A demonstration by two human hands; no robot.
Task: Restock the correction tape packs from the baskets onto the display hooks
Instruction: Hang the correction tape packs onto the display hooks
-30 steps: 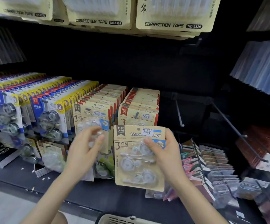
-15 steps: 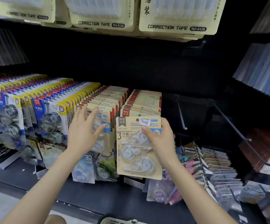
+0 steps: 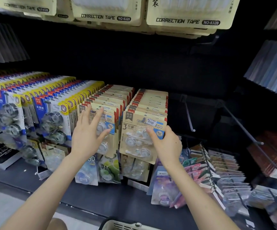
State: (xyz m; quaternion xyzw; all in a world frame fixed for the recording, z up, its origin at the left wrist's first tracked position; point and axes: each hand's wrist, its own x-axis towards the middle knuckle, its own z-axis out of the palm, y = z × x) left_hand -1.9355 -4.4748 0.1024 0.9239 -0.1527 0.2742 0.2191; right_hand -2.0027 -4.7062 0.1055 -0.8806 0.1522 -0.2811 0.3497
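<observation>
Hanging at far left: rows of blue-and-yellow packs (image 3: 51, 117), packed tight front to back. Next, the left hand (image 3: 88, 136): fingers (image 3: 97, 118) straight and spread wide, tips laid flat on the front card of the left kraft row (image 3: 112, 97), gripping nothing. Under that row, smaller blister packs (image 3: 107, 170) hang above the dark shelf (image 3: 101, 201). A cream basket (image 3: 122, 225) just shows at the bottom edge.

Then the correction tape pack (image 3: 137, 138), three clear dispensers on a kraft card, at the front of the right kraft row (image 3: 151, 100), slightly tilted. The right hand (image 3: 167, 145) pinches its right edge, thumb across the front blister, other fingers hidden behind the card. Cannot tell whether its hole sits on a hook.

Further right, dark display hooks (image 3: 189, 117) jut forward, apart from the pack. Pastel packs (image 3: 200, 165) crowd the lower right.
</observation>
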